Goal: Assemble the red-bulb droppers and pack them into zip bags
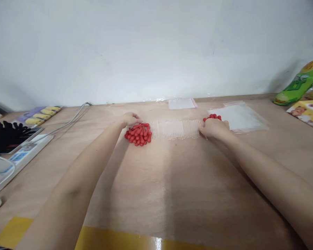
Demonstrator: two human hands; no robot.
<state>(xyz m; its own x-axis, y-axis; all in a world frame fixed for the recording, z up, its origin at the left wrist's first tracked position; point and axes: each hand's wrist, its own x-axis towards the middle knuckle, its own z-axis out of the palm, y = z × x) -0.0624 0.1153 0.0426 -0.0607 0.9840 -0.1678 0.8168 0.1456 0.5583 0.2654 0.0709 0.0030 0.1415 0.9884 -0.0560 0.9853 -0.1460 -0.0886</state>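
Note:
A pile of red rubber dropper bulbs (138, 134) lies at the left end of a row of thin clear dropper tubes (172, 129). My left hand (131, 119) is just behind this pile, its fingers slightly bent and apart, close to the topmost bulbs. At the row's right end, my right hand (214, 127) has its fingertips pinched together on the outermost clear tube. More red bulbs (215, 117) show behind that hand, which partly hides them.
Clear plastic bags (243, 116) lie at right, with a smaller bag (182, 103) by the wall. A green bottle (299, 85) and yellow package (309, 113) stand far right. At left are a power strip (36, 147), grey cable (72, 119) and black gloves (9, 137).

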